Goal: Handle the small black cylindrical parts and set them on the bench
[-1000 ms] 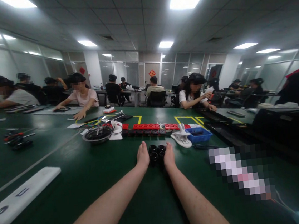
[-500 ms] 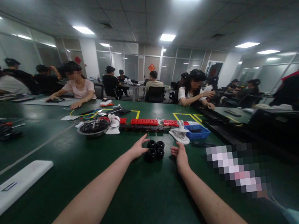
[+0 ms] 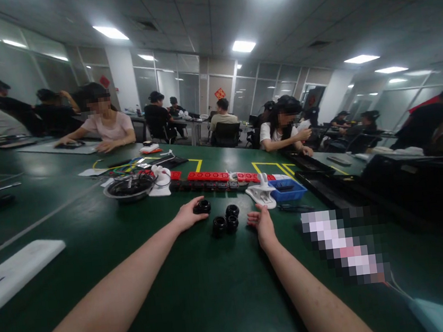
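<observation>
Thumb and fingers of my left hand (image 3: 189, 214) are closed around a small glossy black wheel (image 3: 202, 206), low over the table or touching it; I cannot tell which. To its right, three similar black wheels (image 3: 225, 221) stand close together on the green table (image 3: 180, 298). My right hand (image 3: 263, 225) is on the other side of that group, fingers apart and slightly curled, with nothing in it. Just beyond its fingertips is a white clip-like stand (image 3: 262, 193).
Behind the wheels runs a row of red bricks (image 3: 209, 176). A round black dish (image 3: 130, 188) with cables lies left of it, a blue bin (image 3: 288, 189) right. A long white object (image 3: 21, 271) lies at left, a black case (image 3: 419, 186) at right. Several people sit around.
The left hand has closed on one black wheel and drawn it left, away from the other three. My right hand stays nearly in place. The view has shifted slightly.
</observation>
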The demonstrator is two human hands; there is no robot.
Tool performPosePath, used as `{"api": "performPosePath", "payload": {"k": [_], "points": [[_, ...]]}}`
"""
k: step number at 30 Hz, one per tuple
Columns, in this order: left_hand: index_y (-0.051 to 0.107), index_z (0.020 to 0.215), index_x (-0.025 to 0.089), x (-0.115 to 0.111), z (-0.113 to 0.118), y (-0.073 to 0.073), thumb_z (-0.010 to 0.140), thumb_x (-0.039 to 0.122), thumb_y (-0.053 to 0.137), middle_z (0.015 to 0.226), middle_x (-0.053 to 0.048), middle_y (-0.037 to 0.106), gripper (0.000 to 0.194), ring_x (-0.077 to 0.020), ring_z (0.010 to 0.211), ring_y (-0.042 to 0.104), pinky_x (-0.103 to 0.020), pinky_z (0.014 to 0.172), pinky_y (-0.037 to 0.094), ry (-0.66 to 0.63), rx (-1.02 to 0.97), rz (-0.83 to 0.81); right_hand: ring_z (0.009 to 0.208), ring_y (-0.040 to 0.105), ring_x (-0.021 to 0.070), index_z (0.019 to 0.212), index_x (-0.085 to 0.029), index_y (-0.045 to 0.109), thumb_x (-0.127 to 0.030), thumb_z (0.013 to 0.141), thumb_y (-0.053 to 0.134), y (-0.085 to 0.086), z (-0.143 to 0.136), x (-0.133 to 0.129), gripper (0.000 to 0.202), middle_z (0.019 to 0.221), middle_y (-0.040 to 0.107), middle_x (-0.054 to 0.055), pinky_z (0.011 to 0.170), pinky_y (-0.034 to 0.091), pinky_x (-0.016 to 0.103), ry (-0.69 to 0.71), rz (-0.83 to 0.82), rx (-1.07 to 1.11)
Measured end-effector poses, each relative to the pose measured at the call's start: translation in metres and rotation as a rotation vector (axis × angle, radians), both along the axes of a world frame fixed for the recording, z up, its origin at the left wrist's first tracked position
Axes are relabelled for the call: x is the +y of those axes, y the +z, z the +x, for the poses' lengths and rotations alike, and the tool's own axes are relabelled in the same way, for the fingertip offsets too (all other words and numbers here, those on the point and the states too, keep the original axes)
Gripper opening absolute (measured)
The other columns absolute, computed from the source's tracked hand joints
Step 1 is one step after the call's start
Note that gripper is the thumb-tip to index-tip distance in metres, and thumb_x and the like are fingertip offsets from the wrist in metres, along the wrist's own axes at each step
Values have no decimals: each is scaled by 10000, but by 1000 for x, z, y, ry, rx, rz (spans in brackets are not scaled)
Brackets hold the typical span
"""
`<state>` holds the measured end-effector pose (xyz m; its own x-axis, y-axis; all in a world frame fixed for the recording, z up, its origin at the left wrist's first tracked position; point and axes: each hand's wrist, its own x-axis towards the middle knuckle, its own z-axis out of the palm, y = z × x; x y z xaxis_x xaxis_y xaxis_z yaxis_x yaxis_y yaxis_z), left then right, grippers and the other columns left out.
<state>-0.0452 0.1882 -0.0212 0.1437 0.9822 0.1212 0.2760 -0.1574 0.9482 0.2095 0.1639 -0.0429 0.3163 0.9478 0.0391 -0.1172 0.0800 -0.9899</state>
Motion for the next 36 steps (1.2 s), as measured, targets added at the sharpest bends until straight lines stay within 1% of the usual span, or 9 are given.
{"api": "performPosePath", "payload": {"k": [3, 7, 11, 15, 20, 24, 28, 31, 36], "points": [[600, 1052, 253, -23, -37, 8, 534, 169, 766, 1123, -42, 591, 550, -305, 1129, 461, -409, 1008, 263, 40, 57, -9, 886, 593, 192, 1106, -156, 511, -270, 880, 507, 2, -2, -4, 253, 1087, 564, 62, 738, 504, 379, 15, 14, -41], [619, 1022, 260, -83, -83, 19, 529, 232, 754, 1083, -50, 607, 513, -328, 1094, 482, -452, 987, 272, 75, 143, -19, 886, 593, 192, 1099, -155, 515, -270, 879, 508, 9, -6, -12, 248, 1085, 566, 61, 738, 504, 379, 30, 64, -116], [618, 1025, 297, -151, -100, 26, 544, 279, 742, 1052, -47, 622, 497, -352, 1129, 434, -522, 1020, 117, 111, 223, -31, 890, 590, 193, 1095, -154, 518, -273, 880, 507, 21, -11, -30, 245, 1085, 565, 61, 744, 500, 382, -6, 206, -232], [611, 1024, 332, -200, -71, 29, 591, 312, 730, 1103, -2, 602, 450, -330, 1156, 412, -541, 1021, 8, 8, 284, -21, 899, 578, 196, 1038, -152, 546, -315, 877, 497, 36, -22, -74, 234, 1041, 581, 55, 786, 462, 403, 38, 421, -409], [505, 1145, 331, -241, 7, 37, 655, 318, 691, 1141, -14, 563, 524, -262, 1091, 477, -514, 1027, 96, -549, 416, 113, 832, 589, 257, 950, -239, 604, -469, 798, 463, 48, -39, -157, 310, 861, 633, 70, 753, 474, 405, 260, 604, -628], [533, 1127, 280, -253, 42, 43, 720, 251, 626, 1110, -32, 581, 419, -270, 1067, 497, -516, 1021, 124, -787, 414, 173, 868, 585, 241, 1025, -246, 538, -371, 863, 353, 63, -43, -197, 276, 929, 617, 87, 747, 486, 375, 308, 600, -776], [511, 1149, 273, -239, 39, 32, 639, 302, 716, 1113, -46, 570, 550, -281, 1069, 484, -526, 1027, 78, -594, 386, 152, 856, 591, 216, 999, -237, 537, -309, 860, 375, 79, -49, -202, 225, 925, 618, 79, 743, 492, 328, 363, 525, -949], [543, 1094, 279, -224, 32, 20, 640, 286, 717, 1119, -20, 568, 486, -274, 1090, 461, -503, 1037, 63, -427, 356, 149, 869, 592, 215, 1039, -244, 547, -314, 783, 498, 87, -61, -195, 270, 977, 621, 69, 746, 486, 303, 451, 467, -1104], [529, 1098, 253, -218, 29, 18, 582, 317, 754, 1169, -57, 495, 566, -297, 1096, 406, -454, 991, 230, -363, 391, 129, 746, 624, 314, 907, -177, 635, -391, 674, 616, 94, -80, -183, 316, 784, 669, 152, 619, 470, 375, 414, 254, -1348]]}}
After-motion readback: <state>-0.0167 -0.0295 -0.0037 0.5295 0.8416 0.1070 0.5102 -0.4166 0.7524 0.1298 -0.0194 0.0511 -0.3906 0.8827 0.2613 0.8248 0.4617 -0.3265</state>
